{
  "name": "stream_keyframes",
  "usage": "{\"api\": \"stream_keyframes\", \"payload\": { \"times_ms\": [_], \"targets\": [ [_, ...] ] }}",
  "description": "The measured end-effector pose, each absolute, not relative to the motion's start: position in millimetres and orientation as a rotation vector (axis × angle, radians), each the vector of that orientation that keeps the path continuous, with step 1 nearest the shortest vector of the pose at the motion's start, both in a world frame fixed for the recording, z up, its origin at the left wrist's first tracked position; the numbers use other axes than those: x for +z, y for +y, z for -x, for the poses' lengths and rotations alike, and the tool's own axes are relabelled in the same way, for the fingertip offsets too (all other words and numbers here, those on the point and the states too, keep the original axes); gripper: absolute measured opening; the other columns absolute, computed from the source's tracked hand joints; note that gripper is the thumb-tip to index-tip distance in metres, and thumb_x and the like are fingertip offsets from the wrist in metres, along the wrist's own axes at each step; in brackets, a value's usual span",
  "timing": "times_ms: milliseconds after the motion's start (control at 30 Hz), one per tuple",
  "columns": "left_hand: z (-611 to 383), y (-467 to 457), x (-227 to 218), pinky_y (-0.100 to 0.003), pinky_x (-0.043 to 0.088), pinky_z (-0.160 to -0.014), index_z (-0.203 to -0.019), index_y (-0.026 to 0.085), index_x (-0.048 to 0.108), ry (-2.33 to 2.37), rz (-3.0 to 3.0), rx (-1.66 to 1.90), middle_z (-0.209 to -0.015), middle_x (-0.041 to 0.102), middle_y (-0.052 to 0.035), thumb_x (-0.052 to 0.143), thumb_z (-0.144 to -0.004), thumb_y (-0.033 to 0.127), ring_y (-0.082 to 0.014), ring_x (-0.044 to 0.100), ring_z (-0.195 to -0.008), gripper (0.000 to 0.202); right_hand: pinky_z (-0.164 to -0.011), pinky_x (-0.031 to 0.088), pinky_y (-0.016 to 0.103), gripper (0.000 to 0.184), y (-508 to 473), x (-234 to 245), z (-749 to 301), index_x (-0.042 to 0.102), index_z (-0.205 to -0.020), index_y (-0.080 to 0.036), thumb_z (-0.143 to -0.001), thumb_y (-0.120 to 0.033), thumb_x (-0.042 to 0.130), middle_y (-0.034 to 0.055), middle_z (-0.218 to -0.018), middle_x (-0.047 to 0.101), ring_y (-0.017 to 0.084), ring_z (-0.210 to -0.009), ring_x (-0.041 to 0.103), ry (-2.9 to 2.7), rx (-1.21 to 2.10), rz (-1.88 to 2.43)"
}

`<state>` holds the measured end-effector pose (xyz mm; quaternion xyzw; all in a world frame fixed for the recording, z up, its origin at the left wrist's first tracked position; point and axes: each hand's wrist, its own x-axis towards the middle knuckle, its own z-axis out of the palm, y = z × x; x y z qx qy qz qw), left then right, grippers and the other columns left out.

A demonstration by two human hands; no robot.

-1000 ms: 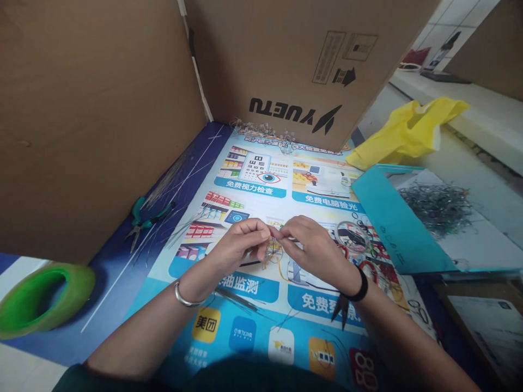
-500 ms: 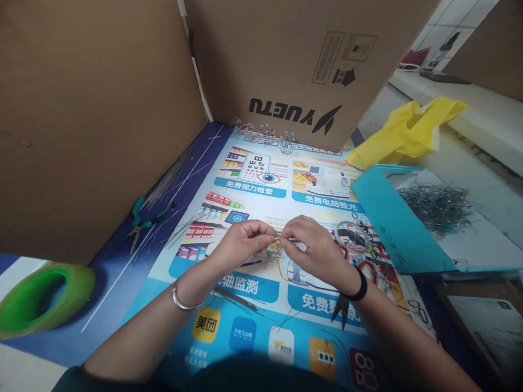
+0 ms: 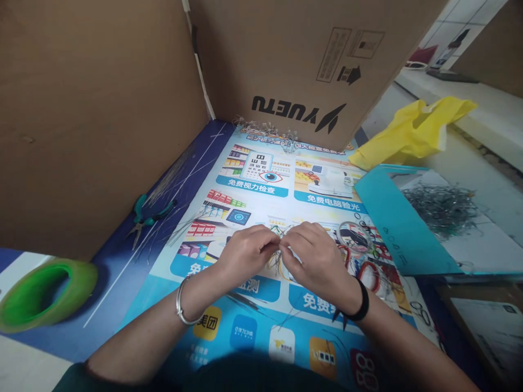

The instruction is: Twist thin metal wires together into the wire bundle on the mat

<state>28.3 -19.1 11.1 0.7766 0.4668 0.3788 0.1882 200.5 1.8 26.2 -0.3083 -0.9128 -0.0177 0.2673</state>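
My left hand (image 3: 250, 249) and my right hand (image 3: 312, 253) meet fingertip to fingertip over the printed poster (image 3: 163, 316). Both are closed in a pinch on thin wire (image 3: 278, 260); its fine strands show between and below the fingers, and the exact piece is mostly hidden. Beneath the left wrist lie several dark straight wires (image 3: 251, 304). Close to the right wrist are coils of coloured wire, including a red coil (image 3: 370, 276) and a clear round coil (image 3: 354, 237). The dark tips of a tool (image 3: 342, 318) poke out under that wrist.
Pliers with teal handles (image 3: 141, 223) and loose wires (image 3: 167, 177) lie at left, behind a green tape roll (image 3: 77, 296). Cardboard panels (image 3: 286, 60) stand behind. At right are a teal box (image 3: 379, 218) with tangled wire (image 3: 443, 209) and a yellow bag (image 3: 420, 130).
The left hand has turned over so its back faces up more, and its fingers curl inward. The right hand's fingers have curled further. The camera view has shifted slightly.
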Motion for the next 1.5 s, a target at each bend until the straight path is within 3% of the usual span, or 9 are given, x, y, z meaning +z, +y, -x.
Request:
{"api": "stream_keyframes", "payload": {
  "times_ms": [200, 400, 833, 1100, 1267, 1500],
  "targets": [
    [-22.4, -15.5, 9.2, -0.021, 0.046, -0.064, -0.075, 0.016, 0.063, 1.204, -2.093, 1.057, -0.073, 0.066, 0.0003, 0.057, -0.079, 0.004, -0.0113, 0.061, -0.069, 0.014, -0.072, 0.043, 0.033, 0.018, 7.3, 34.6, -208.1, 0.063, -0.080, -0.017, -0.091, -0.022, 0.050, 0.0048, -0.078, 0.066, 0.017, -0.076, 0.058, -2.457, 0.286, 0.804],
    [-15.8, -9.8, 7.2, -0.020, 0.047, -0.068, -0.075, 0.017, 0.063, 1.052, -1.948, 1.038, -0.075, 0.067, 0.0008, 0.059, -0.079, 0.005, -0.0096, 0.062, -0.071, 0.013, -0.078, 0.045, 0.036, 0.014, 17.2, 26.9, -213.1, 0.064, -0.094, -0.015, -0.089, -0.020, 0.051, 0.0082, -0.090, 0.067, 0.020, -0.087, 0.059, -2.433, 0.184, 0.767],
    [-14.7, -9.5, 7.2, -0.023, 0.047, -0.067, -0.074, 0.016, 0.064, 1.016, -1.876, 0.976, -0.073, 0.066, -0.0008, 0.059, -0.080, 0.011, -0.0109, 0.061, -0.069, 0.010, -0.071, 0.037, 0.034, 0.013, 18.7, 20.6, -208.9, 0.060, -0.077, -0.017, -0.086, -0.013, 0.051, 0.0040, -0.076, 0.065, 0.016, -0.074, 0.055, -2.449, 0.059, 0.584],
    [-19.6, -10.1, 13.2, -0.024, 0.048, -0.059, -0.069, 0.015, 0.056, 0.993, -1.234, 0.969, -0.059, 0.062, 0.0003, 0.065, -0.075, 0.019, -0.0104, 0.058, -0.058, 0.012, -0.068, 0.037, 0.034, 0.008, 17.0, 10.7, -205.4, 0.058, -0.076, -0.018, -0.080, -0.012, 0.055, 0.0029, -0.071, 0.062, 0.017, -0.072, 0.054, -2.340, -0.020, 0.567],
    [-19.8, -9.3, 11.7, -0.024, 0.046, -0.060, -0.067, 0.015, 0.054, 1.013, -1.167, 0.997, -0.066, 0.063, 0.0000, 0.066, -0.071, 0.017, -0.0101, 0.057, -0.062, 0.013, -0.067, 0.037, 0.034, 0.007, 17.8, 11.2, -208.3, 0.060, -0.083, -0.019, -0.081, -0.014, 0.055, 0.0030, -0.074, 0.064, 0.017, -0.072, 0.053, -2.406, -0.113, 0.462],
    [-18.7, -10.0, 11.3, -0.024, 0.046, -0.066, -0.067, 0.016, 0.056, 1.109, -1.632, 1.051, -0.072, 0.064, -0.0004, 0.060, -0.071, 0.008, -0.0107, 0.058, -0.068, 0.009, -0.080, 0.042, 0.038, 0.008, 19.0, 16.6, -209.0, 0.059, -0.083, -0.021, -0.080, -0.013, 0.056, 0.0038, -0.091, 0.068, 0.020, -0.092, 0.055, -2.312, 0.228, 0.523]
  ]
}}
